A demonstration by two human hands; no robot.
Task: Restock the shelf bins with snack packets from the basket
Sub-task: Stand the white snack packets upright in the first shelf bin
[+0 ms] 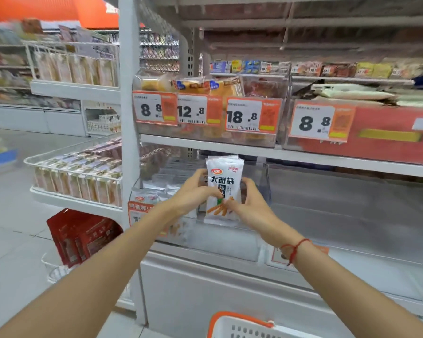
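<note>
A white snack packet (223, 189) stands upright between the two hands, held over the clear shelf bin (261, 189) on the lower shelf (352, 164). The left hand (193, 191) grips the packet's left edge, fingers curled round it at mid-height. The right hand (248, 203) pinches its lower right part, thumb and fingertips pressed on the front near the printed picture. Both arms reach forward from the bottom corners of the view, and a red string bracelet (294, 247) circles the right wrist.

The packet is a flat white pouch with large black characters across the middle, a small red logo near the top left, and a picture of orange sticks at the bottom. More edges show behind its top, so it may be several packets held as a stack; I cannot tell how many. Its lower edge sits at about the level of the bin's front wall.

To the left in the same bin lie similar white packets (156, 189), piled flat behind an orange label. On the shelf above, bins carry price tags (252, 114) reading 8.8, 12.8, 18.8 and 8.8. The basket (239, 325), white with an orange rim, shows at the bottom edge, below the right arm and well apart from the hands.
</note>
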